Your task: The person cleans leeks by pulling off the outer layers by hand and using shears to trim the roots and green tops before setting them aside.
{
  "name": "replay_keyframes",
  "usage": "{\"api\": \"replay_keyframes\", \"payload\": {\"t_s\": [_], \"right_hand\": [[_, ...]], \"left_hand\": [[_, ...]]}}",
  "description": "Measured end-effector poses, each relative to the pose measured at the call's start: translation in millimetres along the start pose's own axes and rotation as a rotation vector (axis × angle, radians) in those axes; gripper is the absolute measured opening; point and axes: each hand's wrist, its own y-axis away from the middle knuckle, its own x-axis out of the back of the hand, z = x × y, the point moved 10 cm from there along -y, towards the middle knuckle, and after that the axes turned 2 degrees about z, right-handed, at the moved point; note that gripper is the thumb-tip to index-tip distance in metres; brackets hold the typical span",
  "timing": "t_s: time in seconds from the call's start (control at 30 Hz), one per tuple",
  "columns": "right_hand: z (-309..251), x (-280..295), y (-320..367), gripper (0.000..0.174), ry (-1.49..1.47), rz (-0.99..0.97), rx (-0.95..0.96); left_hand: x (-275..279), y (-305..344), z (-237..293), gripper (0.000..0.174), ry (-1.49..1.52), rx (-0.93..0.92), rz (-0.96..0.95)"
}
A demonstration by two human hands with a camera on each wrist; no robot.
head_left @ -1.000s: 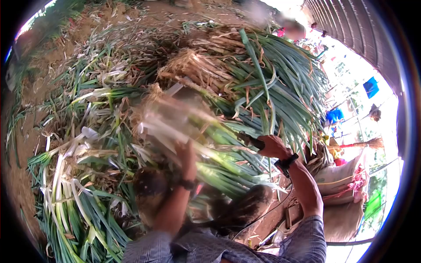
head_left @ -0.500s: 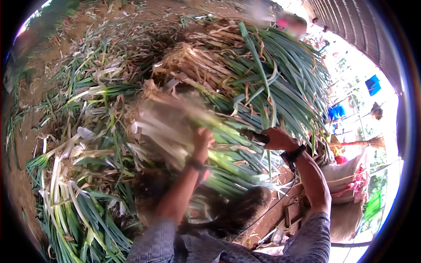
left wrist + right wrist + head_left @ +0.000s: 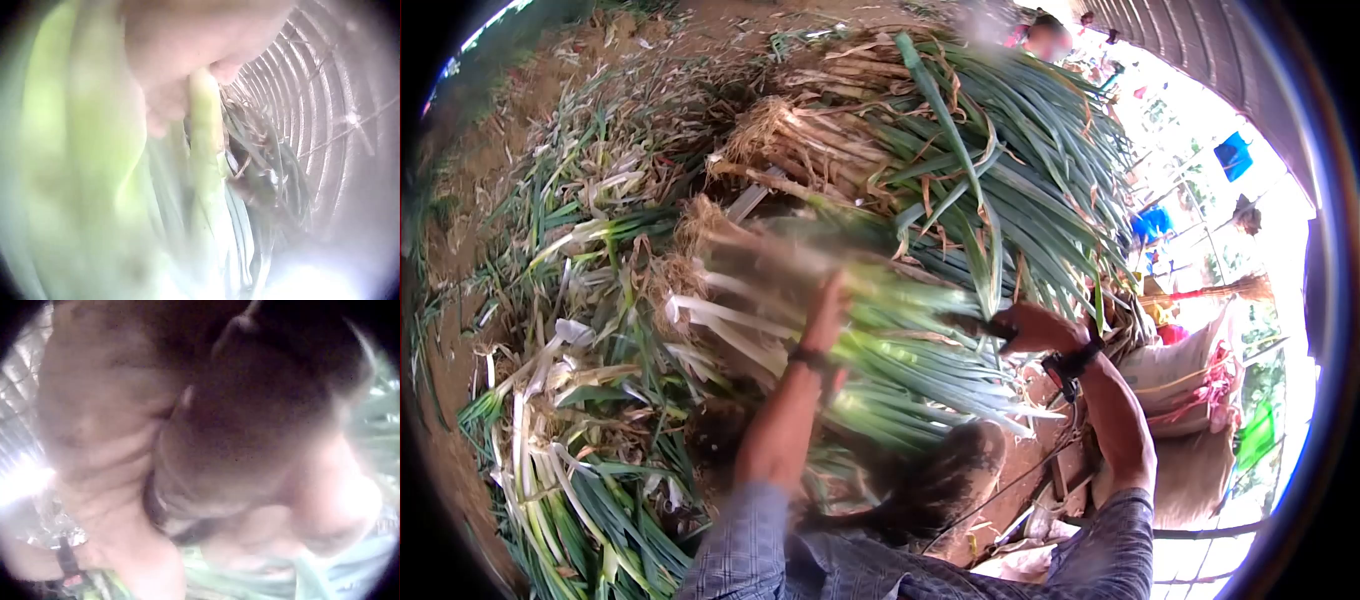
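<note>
In the head view my left hand (image 3: 828,312), blurred by motion, is over the middle of a bundle of green onions (image 3: 900,350), white roots to the left, leaves to the right. The left wrist view has its fingers curled round a pale green onion stalk (image 3: 206,119), with broad leaves close to the lens. To the right, my right hand (image 3: 1040,328) grips a dark-handled tool (image 3: 972,324), whose narrow dark end points left over the leaves. Up close in the right wrist view, the thick dark handle (image 3: 237,444) fills the palm; its far end is hidden.
A large pile of untrimmed green onions (image 3: 1020,150) lies behind the bundle. More onions (image 3: 540,480) lie at the lower left, with peelings (image 3: 620,180) strewn over the soil. Sacks (image 3: 1180,400) stand at the right, and a boot (image 3: 960,465) is just below the bundle.
My left hand, spread over the white stalks a second ago, has moved up along the bundle and curled round a stalk. The right hand stays at the leaves with its tool. The view has shifted slightly.
</note>
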Motion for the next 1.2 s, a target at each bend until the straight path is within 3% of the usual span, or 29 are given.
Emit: {"api": "replay_keyframes", "payload": {"t_s": [0.07,0.27,0.37,0.43,0.5,0.53,0.67,0.77,0.83,0.97,1.07,1.2], "right_hand": [[6,-25,13,0.048,-0.024,-0.151,0.038],[-23,-24,62,0.056,-0.213,-0.104,0.051],[-39,-28,85,0.056,-0.22,-0.14,0.049],[-57,-24,92,0.051,-0.153,-0.064,0.13],[-67,-21,96,0.052,-0.039,-0.036,0.128],[-80,-13,99,0.04,0.072,0.085,0.209],[-83,-9,99,0.022,0.137,0.176,0.063],[-90,-17,91,0.02,0.191,0.229,0.105],[-90,-29,82,0.018,0.191,0.22,0.161],[-87,-41,63,0.021,0.24,0.204,0.175],[-103,-38,57,0.023,0.203,0.201,0.195],[-102,-36,31,0.022,0.092,0.299,0.194]], "left_hand": [[-1,10,-6,0.032,0.062,-0.016,-0.076],[1,63,14,0.026,0.171,0.042,-0.331],[5,74,15,0.027,0.231,0.088,-0.415],[2,81,14,0.027,0.233,0.137,-0.5],[6,86,7,0.03,0.172,0.175,-0.466],[5,89,2,0.031,0.169,0.184,-0.435],[10,96,-30,0.034,0.099,0.184,-0.421],[21,84,-53,0.038,0.102,0.171,-0.401],[12,97,-38,0.039,0.098,0.175,-0.373],[31,77,-63,0.057,0.156,0.186,-0.223],[29,78,-61,0.076,0.216,0.232,-0.21],[28,73,-65,0.086,0.322,0.255,-0.211]]}}
